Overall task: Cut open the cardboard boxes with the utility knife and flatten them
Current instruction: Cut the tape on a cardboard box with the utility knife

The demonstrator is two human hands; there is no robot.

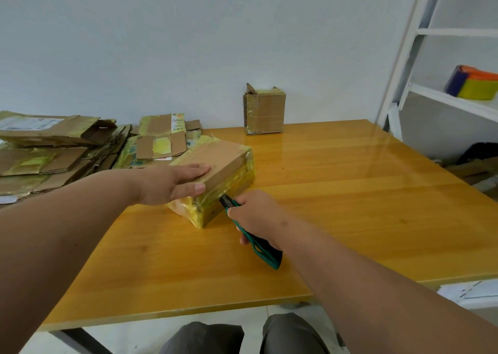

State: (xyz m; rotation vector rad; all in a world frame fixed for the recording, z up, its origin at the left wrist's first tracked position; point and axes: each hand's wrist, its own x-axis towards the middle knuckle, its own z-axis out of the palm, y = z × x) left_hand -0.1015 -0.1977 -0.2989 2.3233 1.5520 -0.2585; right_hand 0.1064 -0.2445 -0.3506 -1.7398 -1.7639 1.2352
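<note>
Head view: taped cardboard box [221, 170] lies flat near table [350, 192] centre. L hand [175, 182] presses its top, fingers straight, thumb hanging over the near edge. R hand [258, 216], grip wrapped tight round the green utility knife [253, 235], tip at the box's side seam. Risk: thumb sits just beside the blade line (a slip on glossy yellow tape would meet it). Box may skid on the shiny table. Upright box [264, 111] by the wall not yet cut.

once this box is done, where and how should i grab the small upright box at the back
Take the small upright box by its two opposite vertical side walls, coming from the front across the table. The sides look flat and taped, while the top flaps are torn and sticking up, so a top grip would likely be unsteady.
</note>
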